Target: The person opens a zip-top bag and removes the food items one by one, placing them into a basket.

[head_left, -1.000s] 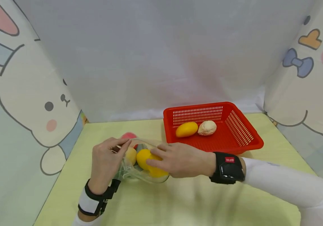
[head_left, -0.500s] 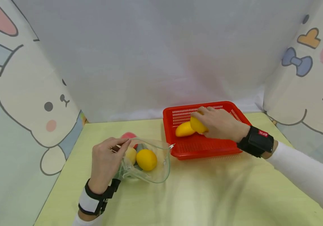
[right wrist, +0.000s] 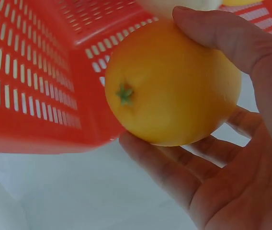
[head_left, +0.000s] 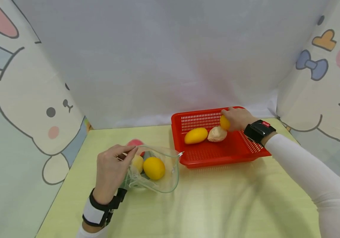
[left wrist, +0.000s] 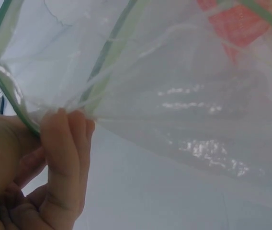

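Orange fruit sits in the right hand, thumb and fingers clamped round it, over the far right part of the red basket; can't tell if it touches the basket. Head view: hand hides most of it, only a slice shows past the fingertips. Its green star-shaped stem end faces out of the grip, away from the palm; body nearly round, long axis hard to call. Just left of these fingers, in the basket: pale lumpy item, then yellow oblong fruit, long axis running roughly left-right, slightly slanted; both cut off in right wrist view. Left hand well apart from the basket, fingertips together pinching the rim of a clear bag. Right of left fingers, in the bag: yellow round fruit and pale yellow fruit, the latter partly covered. Pinkish-red item beyond left fingertips, mostly hidden. All on the pale green surface.
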The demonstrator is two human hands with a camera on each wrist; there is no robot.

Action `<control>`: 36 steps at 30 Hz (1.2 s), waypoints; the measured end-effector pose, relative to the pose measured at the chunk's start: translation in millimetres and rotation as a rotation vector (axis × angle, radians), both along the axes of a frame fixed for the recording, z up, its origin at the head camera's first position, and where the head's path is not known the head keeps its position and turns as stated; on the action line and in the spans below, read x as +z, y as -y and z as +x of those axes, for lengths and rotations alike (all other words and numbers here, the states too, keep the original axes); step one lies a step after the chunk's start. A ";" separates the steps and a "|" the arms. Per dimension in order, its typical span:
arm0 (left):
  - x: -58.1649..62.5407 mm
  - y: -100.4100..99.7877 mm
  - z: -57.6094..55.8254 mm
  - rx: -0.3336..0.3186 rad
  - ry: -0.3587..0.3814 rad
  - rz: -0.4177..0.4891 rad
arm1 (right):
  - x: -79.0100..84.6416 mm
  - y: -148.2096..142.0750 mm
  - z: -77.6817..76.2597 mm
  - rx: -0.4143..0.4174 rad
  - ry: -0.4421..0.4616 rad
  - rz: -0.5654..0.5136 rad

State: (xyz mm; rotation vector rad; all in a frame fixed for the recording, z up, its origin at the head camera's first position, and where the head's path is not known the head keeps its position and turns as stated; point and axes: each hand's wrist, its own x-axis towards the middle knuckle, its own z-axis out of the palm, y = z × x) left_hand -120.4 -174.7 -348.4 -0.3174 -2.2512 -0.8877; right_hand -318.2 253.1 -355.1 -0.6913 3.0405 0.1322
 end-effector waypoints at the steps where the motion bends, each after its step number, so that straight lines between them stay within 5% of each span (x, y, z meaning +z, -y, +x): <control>1: 0.3 0.0 0.1 -0.001 0.001 0.001 | -3.7 -1.9 -4.5 -0.006 0.002 0.002; 10: 1.4 -0.1 1.4 0.002 0.002 -0.002 | -32.6 -6.1 -29.7 -0.082 0.094 -0.037; 16: 2.0 -0.6 1.3 0.001 0.003 -0.009 | -44.0 -4.4 -32.7 -0.165 0.184 -0.108; 22: 2.3 -0.4 1.6 0.005 0.002 -0.017 | -53.7 -8.4 -35.3 -0.150 0.181 -0.109; 30: 2.7 -0.6 0.8 0.004 -0.009 -0.020 | -20.5 4.6 -18.7 -0.044 0.069 -0.023; 36: 1.6 0.0 1.2 -0.010 -0.029 -0.008 | 12.0 42.0 17.4 -0.002 0.013 -0.083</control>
